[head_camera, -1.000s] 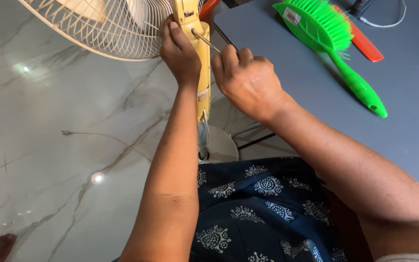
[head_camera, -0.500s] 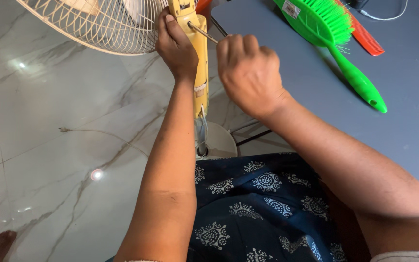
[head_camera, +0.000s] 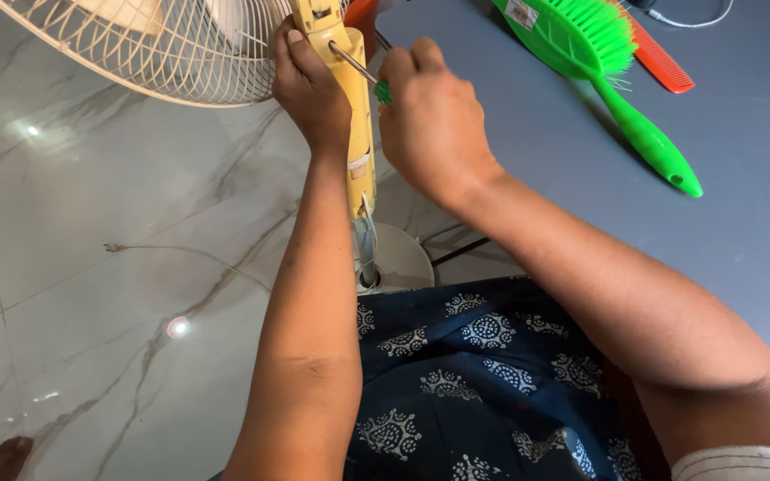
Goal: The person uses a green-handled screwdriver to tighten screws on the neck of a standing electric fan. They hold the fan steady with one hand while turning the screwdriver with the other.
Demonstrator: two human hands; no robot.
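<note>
At the upper left of the frame sits the fan's wire grille point(head_camera: 149, 49) over the marble floor point(head_camera: 91, 267). Just right of it, the left hand point(head_camera: 309, 89) wraps its fingers around the yellow fan column point(head_camera: 358, 151). At top centre the right hand point(head_camera: 430, 125) is closed on a green-handled screwdriver point(head_camera: 367, 76), tip at the column. On the grey table point(head_camera: 759, 232), upper right, lies a green brush point(head_camera: 608, 62).
</note>
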